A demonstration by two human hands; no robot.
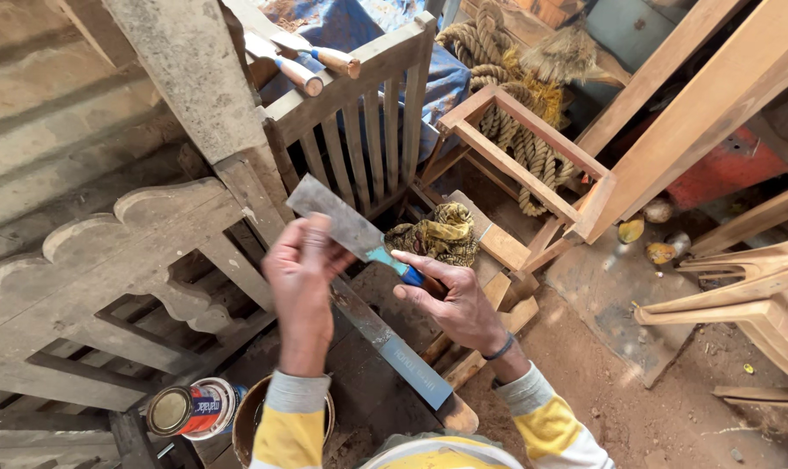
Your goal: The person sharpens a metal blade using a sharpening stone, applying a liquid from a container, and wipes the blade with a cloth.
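Big weathered grey carved wooden furniture piece w/ slatted back lies left of and beyond both hands. Pale bare-wood square stool frame sits up-right of the right hand, coiled brown rope behind it. Long flat grey metal bar runs under the hands. Wide flat steel scraper w/ blue handle: right hand closed round handle, left hand w/ fingertips pressed on blade. Small red-labelled tin can lies below-left of left wrist.
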